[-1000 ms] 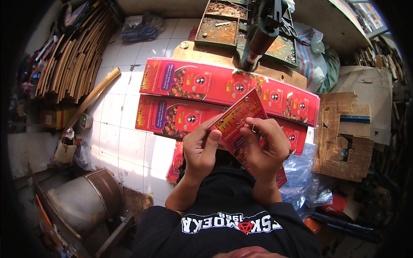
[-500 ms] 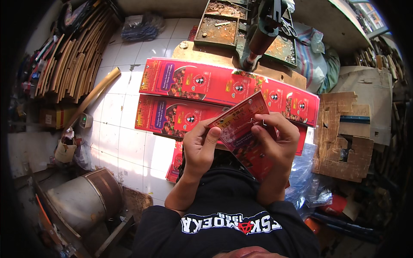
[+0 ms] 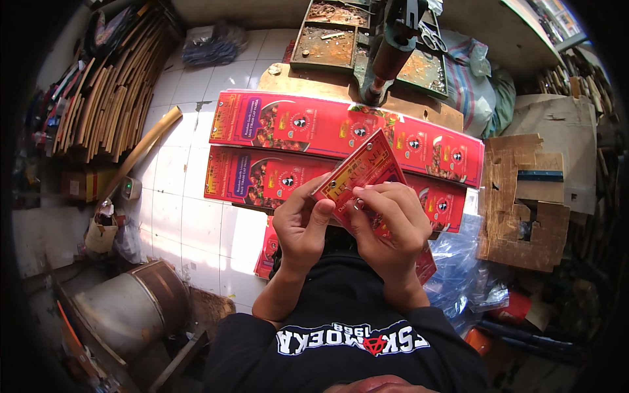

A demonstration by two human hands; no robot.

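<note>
Tilted in front of my chest is a long red printed card [image 3: 373,162], with metal eyelets at its upper corners. My left hand [image 3: 298,229] is closed on the card's left edge, thumb on the printed face. Over the card, my right hand [image 3: 393,219] pinches a small shiny metal wire piece [image 3: 358,204] whose exact shape is too small to tell. Its fingers are close to the upper end of the card and hide part of the print. Just beyond, similar red cards lie in two long rows, a far row [image 3: 314,124] and a nearer row [image 3: 282,171].
A press machine [image 3: 386,65] stands on the wooden table [image 3: 288,78], flanked by trays of small parts [image 3: 327,46]. Scissors [image 3: 432,38] lie in the right tray. Clear plastic [image 3: 452,255] and cut cardboard [image 3: 524,229] are at right; a metal drum [image 3: 131,301] is at lower left.
My right hand has moved left and slightly down across the card, carrying the wire piece nearer the left corner eyelet. The card has shifted a little left and upward.
</note>
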